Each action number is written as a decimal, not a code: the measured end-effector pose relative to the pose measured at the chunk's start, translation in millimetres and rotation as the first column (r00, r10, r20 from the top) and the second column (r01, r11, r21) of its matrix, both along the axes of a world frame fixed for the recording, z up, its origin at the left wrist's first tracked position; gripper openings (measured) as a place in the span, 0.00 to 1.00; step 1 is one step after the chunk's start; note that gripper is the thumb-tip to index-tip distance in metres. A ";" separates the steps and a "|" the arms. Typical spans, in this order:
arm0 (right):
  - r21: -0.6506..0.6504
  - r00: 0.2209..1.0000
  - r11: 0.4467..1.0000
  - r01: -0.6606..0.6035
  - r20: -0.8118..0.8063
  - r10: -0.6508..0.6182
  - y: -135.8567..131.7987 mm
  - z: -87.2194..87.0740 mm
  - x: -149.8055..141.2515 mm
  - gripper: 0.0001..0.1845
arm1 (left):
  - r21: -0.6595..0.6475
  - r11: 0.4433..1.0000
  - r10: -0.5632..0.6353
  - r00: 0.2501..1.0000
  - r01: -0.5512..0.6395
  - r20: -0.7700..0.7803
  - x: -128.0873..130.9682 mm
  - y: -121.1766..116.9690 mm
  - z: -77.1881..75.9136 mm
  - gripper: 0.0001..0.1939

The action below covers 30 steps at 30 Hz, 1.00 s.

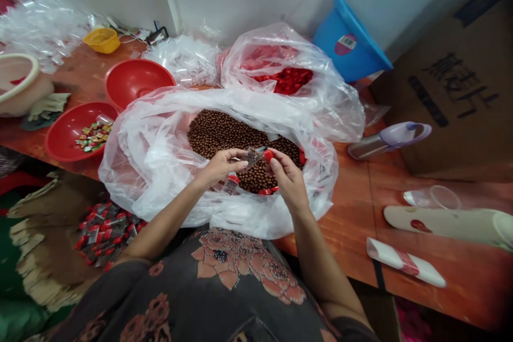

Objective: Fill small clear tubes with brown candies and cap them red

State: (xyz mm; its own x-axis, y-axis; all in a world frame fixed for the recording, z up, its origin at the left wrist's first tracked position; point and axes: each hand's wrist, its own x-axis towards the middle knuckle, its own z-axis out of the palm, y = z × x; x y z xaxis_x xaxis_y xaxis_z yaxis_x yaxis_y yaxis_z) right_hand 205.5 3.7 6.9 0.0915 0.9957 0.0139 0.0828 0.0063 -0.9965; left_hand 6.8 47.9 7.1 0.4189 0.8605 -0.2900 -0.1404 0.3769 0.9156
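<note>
Above the open bag, my left hand (221,166) and my right hand (288,179) pinch a small clear plastic packet (252,157) between their fingers. The left fingers hold its clear part, and the right fingers hold its red end (268,156). Below them lies a mass of round brown chocolate balls (224,133) inside a large clear plastic bag (156,165). A few similar red-ended packets (231,184) lie among the balls near my hands.
Behind stands a second plastic bag of red pieces (286,79). On the wooden table are red bowls (136,83), one holding colourful sweets, plus a blue bucket (350,43) and a cardboard box (452,96). A heap of wrapped red-and-dark packets (106,232) lies low on the left.
</note>
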 end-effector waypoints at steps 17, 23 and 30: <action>0.414 0.739 0.833 -0.367 0.674 -0.009 -9.5 1.0 -1.0 0.40 | 0.195 0.981 0.034 0.991 -0.008 -0.130 1.7 -33.9 22.8 0.20; 0.405 0.665 0.799 -0.444 0.747 -0.009 -12.3 -6.5 -9.3 0.38 | -0.076 0.996 0.053 0.995 -0.046 0.086 20.8 -36.5 23.2 0.28; 0.516 0.630 0.689 -0.509 0.769 -0.111 -12.6 -10.1 -16.1 0.32 | -0.062 0.981 0.189 0.979 -0.185 0.073 43.9 -47.3 8.2 0.23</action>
